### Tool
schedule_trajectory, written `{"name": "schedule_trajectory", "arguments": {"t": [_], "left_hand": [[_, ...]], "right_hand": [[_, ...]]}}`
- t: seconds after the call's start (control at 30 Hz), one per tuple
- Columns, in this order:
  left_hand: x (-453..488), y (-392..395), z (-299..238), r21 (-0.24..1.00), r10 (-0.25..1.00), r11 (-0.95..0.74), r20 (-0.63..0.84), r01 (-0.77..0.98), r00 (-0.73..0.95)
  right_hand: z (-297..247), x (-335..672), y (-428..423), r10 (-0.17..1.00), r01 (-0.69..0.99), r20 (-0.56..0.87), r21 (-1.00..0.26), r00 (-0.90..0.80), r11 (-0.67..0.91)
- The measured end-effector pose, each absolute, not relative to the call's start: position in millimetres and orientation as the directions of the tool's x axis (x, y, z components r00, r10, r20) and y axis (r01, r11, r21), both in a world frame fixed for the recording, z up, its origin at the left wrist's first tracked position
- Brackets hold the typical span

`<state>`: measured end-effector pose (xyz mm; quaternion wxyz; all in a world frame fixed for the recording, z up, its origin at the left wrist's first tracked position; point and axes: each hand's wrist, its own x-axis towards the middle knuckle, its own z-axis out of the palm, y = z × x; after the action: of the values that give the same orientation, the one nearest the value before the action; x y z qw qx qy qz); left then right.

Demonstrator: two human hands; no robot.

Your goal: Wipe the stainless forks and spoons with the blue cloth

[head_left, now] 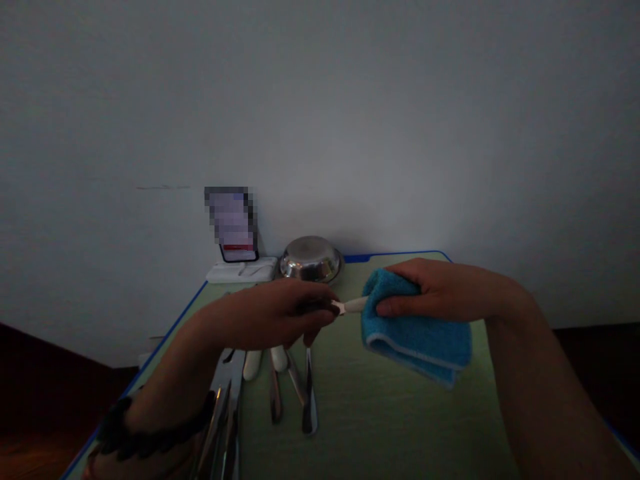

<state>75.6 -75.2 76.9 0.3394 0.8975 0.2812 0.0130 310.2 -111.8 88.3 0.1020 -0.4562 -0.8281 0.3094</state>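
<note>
My left hand [273, 319] is closed around one end of a small utensil [349, 307] with a pale handle, held level above the table. My right hand [440, 290] grips a blue cloth [417, 337] that is folded around the utensil's other end; the cloth hangs down below my fingers. A dark bead bracelet [145, 433] circles my left wrist. What kind of utensil it is stays hidden by my fingers and the cloth.
Several pieces of cutlery [293, 390] and metal tongs [223, 413] lie on the green table [375, 427] under my left hand. At the back stand an upturned steel bowl [310, 259], a white box [243, 271] and a propped phone [233, 225] against the wall.
</note>
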Motion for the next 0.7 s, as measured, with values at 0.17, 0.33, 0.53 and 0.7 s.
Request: {"name": "schedule_trajectory", "arguments": {"t": [0.17, 0.33, 0.53, 0.7], "left_hand": [[78, -74, 75, 0.480, 0.575, -0.694, -0.080, 0.537, 0.814], [92, -78, 75, 0.440, 0.559, -0.732, -0.049, 0.520, 0.828], [87, -75, 77, 0.425, 0.548, -0.755, -0.008, 0.499, 0.837], [75, -72, 76, 0.532, 0.572, -0.662, -0.096, 0.528, 0.815]], "right_hand": [[87, 311, -111, 0.841, 0.751, -0.168, -0.562, -0.515, 0.347], [89, 296, -109, 0.801, 0.752, -0.209, -0.533, -0.561, 0.388], [88, 294, -108, 0.778, 0.720, -0.179, -0.541, -0.603, 0.433], [89, 308, -110, 0.829, 0.734, -0.157, -0.570, -0.537, 0.368]]}}
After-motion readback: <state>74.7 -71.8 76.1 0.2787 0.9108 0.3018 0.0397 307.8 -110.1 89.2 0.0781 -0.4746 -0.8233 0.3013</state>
